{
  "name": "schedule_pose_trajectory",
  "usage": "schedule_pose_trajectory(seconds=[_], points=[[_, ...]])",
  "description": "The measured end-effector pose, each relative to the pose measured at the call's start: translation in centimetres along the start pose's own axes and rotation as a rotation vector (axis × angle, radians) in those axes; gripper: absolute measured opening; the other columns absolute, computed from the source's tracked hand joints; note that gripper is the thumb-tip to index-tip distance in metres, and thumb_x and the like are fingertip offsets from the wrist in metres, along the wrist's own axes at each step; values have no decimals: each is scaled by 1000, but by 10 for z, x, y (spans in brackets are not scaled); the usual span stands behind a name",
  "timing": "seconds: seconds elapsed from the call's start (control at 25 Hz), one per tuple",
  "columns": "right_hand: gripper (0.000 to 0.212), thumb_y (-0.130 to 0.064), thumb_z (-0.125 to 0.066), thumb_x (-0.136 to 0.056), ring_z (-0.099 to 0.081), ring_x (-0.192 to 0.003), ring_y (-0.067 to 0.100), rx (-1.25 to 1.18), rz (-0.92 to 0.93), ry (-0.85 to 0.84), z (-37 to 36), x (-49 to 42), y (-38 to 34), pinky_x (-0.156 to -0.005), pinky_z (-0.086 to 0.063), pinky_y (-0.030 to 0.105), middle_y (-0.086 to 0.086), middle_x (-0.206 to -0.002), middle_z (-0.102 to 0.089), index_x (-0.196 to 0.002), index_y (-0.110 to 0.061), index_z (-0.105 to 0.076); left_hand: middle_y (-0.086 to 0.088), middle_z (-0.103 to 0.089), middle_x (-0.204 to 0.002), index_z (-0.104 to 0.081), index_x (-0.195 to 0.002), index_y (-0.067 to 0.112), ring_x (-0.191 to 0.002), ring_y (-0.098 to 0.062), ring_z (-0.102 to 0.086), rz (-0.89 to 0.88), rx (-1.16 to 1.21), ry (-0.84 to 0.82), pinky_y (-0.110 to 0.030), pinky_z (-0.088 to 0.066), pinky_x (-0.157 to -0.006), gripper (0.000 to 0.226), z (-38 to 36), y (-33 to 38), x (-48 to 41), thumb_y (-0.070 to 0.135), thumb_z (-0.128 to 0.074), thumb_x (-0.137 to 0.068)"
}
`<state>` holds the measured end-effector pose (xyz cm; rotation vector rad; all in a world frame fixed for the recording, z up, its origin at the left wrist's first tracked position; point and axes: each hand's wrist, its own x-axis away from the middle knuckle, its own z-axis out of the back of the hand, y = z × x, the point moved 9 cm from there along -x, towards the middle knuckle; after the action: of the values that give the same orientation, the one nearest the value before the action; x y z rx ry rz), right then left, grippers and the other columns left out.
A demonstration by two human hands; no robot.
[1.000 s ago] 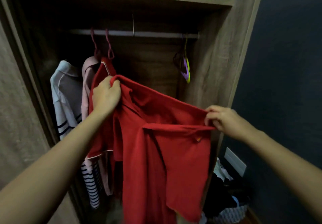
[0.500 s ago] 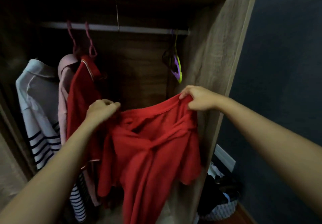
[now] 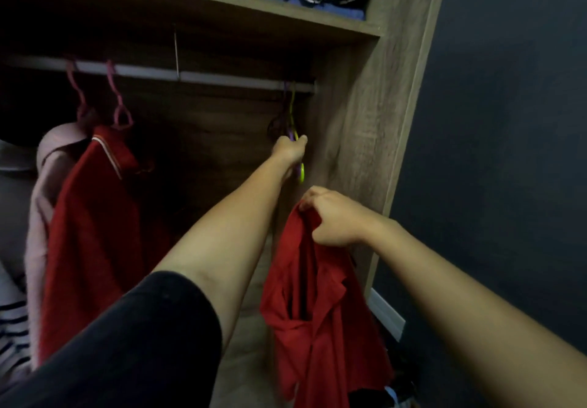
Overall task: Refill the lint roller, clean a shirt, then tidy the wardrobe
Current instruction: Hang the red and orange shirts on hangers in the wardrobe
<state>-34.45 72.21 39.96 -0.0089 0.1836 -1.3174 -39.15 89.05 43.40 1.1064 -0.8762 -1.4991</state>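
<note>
- Having let go of the red shirt (image 3: 317, 309), left hand (image 3: 290, 150) now reaching deep to the rail's right end, fingers closing around the yellow-green and purple hangers (image 3: 297, 153) hanging there.
- Right hand (image 3: 333, 220) now carrying the shirt alone, clamped on a bunched fold near the collar, garment dangling in front of the wardrobe side panel (image 3: 359, 141) rather than stretched between both hands.
- Tidying step in hand, by the look of it: fetching a hanger for the shirt.
- Next calling for unhooking one hanger from the rail (image 3: 222, 79), then threading it into the neck opening.
- Another red garment (image 3: 92, 226) hanging at left on a pink hanger (image 3: 119, 102).
</note>
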Motion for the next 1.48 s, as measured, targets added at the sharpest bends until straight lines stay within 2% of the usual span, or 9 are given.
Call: schedule_pose_trajectory(seconds=[0.24, 0.52, 0.76, 0.88, 1.0, 1.12, 1.2, 1.36, 1.48], points=[[70, -25, -45, -54, -48, -122, 23, -25, 13, 31, 4, 3, 6, -103, -42, 40, 2, -128, -46, -123, -14, -55, -28, -48, -134, -42, -128, -7, -126, -39, -43, -130, -238, 225, -34, -33, -98, 44, 25, 29, 9, 27, -30, -102], [78, -24, -39, -50, -47, -124, 21, -111, 52, 65, -11, -16, -20, -106, -39, 38, 0, -132, -45, -126, -12, -54, -25, -59, -121, -54, -110, 2, -119, -38, -47, -167, -382, 280, -32, -35, -94, 30, 99, -20, 61, 26, -40, -99], [75, -20, -44, -53, -45, -126, 23, -288, 62, 178, -35, -36, -45, -107, -37, 40, 0, -137, -42, -127, -11, -53, 0, -68, -63, -56, -69, 25, -54, -24, -65, -74, 194, 214, -30, -52, -52, 30, 150, -165, 167, 30, -48, -97], [59, 0, -52, -68, -46, -126, 24, -410, 23, 284, -36, -47, -49, -110, -32, 29, 5, -136, -45, -126, -6, -53, -3, -73, -69, -56, -79, 15, -55, -15, -68, 25, 439, 173, -21, -52, -45, 29, 173, -212, 209, 32, -40, -97], [54, 14, -47, -71, -44, -127, 24, -548, 2, 419, -23, -51, -53, -99, -22, 9, 13, -135, -47, -124, 1, -54, -17, -72, -66, -67, -81, -7, -52, -21, -66, 115, 417, 53, -22, -52, -48, 73, 189, -253, 242, 61, -40, -81], [56, 17, -42, -71, -42, -128, 22, -704, 16, 423, -15, -61, -57, -109, -27, 20, 12, -136, -44, -123, 0, -54, -17, -70, -62, -57, -87, -23, -50, -22, -67, 173, 444, 35, -21, -51, -44, 77, 203, -280, 259, 51, -36, -88], [57, 18, -42, -70, -41, -130, 20, -746, 26, 428, -10, -66, -56, -112, -27, 23, 10, -137, -43, -123, -1, -54, -15, -70, -60, -57, -84, -17, -49, -19, -67, 175, 422, 39, -19, -50, -42, 67, 212, -284, 264, 44, -32, -94], [61, 16, -47, -66, -39, -132, 21, -604, 140, 403, 4, -65, -67, -97, -22, -2, 12, -138, -43, -124, -1, -53, -18, -71, -62, -74, -70, 2, -53, -18, -65, 107, 167, -17, -18, -48, -48, 91, 218, -279, 271, 89, -48, -57], [73, -6, -43, -52, -39, -132, 17, -353, 419, 197, -15, -48, -125, -107, -27, 21, 7, -140, -44, -124, -8, -54, -9, -72, -60, -77, -65, 19, -48, -8, -62, 27, 11, -28, -16, -45, -49, 73, 207, -267, 267, 81, -41, -72]])
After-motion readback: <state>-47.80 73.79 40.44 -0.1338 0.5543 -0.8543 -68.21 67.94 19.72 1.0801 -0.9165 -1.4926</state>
